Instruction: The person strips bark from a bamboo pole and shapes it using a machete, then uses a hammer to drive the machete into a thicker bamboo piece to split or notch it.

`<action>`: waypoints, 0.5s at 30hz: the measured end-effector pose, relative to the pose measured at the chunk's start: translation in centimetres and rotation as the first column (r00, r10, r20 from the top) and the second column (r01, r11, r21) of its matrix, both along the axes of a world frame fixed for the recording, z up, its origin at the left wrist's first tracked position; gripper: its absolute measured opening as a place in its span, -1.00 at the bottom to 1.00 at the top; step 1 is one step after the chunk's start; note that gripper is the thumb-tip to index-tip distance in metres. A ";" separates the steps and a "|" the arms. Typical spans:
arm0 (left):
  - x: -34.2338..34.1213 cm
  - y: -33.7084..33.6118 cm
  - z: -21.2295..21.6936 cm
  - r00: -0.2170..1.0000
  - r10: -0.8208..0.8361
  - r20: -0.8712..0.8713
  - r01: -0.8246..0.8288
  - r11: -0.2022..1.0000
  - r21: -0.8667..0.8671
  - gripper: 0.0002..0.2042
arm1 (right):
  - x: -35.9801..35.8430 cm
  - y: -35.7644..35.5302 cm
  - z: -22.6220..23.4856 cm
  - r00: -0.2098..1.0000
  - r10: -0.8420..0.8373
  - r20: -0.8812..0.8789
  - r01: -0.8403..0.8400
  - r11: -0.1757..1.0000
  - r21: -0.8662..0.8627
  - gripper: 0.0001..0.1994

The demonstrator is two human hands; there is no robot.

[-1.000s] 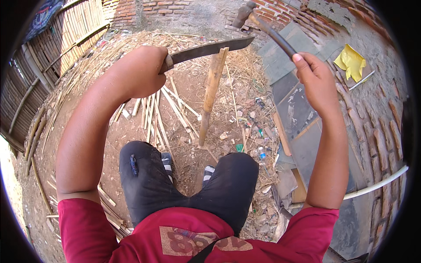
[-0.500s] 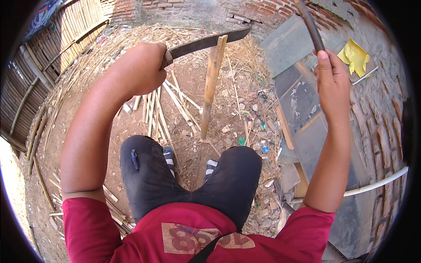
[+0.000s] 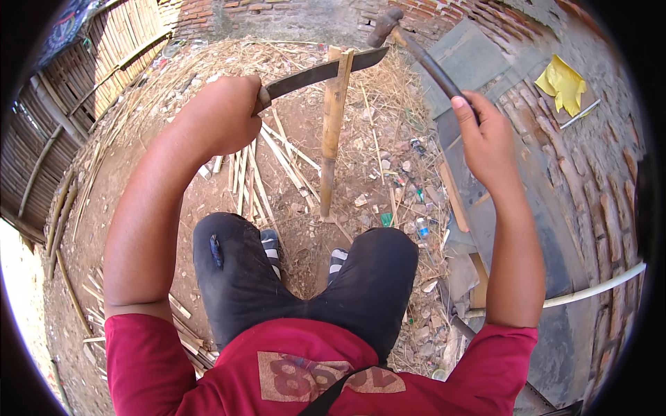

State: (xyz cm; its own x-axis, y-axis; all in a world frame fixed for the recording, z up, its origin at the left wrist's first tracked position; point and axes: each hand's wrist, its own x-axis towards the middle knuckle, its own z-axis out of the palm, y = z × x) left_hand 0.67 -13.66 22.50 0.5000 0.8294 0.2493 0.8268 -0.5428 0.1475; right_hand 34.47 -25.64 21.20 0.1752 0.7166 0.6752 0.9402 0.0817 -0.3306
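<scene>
My left hand [image 3: 232,114] is closed round the handle of a machete [image 3: 298,81], its dark blade pointing right. The blade is wedged in the split top of an upright bamboo piece [image 3: 331,132], whose foot rests on the dirt in front of my knees. The blade's tip sticks out past the bamboo's right side. My right hand [image 3: 485,139] grips the dark handle of a hammer [image 3: 433,66]. The hammer's head is up near the blade's tip, apart from it.
Split bamboo strips [image 3: 250,180] lie on the dirt to the left, and more strips [image 3: 184,340] beside my left thigh. Grey boards [image 3: 479,159] lean by the brick wall [image 3: 590,173] on the right. A yellow sheet [image 3: 560,84] and a white pipe [image 3: 596,286] are there too.
My right hand has swung left and slightly down, bringing the hammer's head into view near the blade. The machete has shifted slightly lower, and the bamboo's top shows a wider split.
</scene>
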 end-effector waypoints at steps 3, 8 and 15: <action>-0.1 0.2 -0.5 0.999 0.035 -0.020 -0.036 0.999 -0.006 -0.78 | -0.4 -0.3 2.6 0.968 -0.001 -0.250 0.009 0.999 0.032 -0.56; 0.0 0.8 -1.2 1.000 -0.004 -0.006 0.004 1.000 0.013 -0.82 | -0.7 0.1 -1.4 0.996 0.063 -0.066 -0.061 0.997 0.046 -0.56; 0.0 0.9 -1.9 0.999 0.041 0.026 -0.041 0.999 0.005 -0.83 | -1.5 -0.6 0.6 0.984 0.032 -0.175 -0.012 0.993 0.116 -0.52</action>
State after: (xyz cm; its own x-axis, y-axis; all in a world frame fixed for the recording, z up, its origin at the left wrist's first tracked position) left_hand 0.71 -12.77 20.59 0.4589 0.8478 0.2660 0.8444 -0.5092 0.1662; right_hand 32.98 -26.24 21.79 0.2837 0.6416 0.7126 0.8657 0.1481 -0.4781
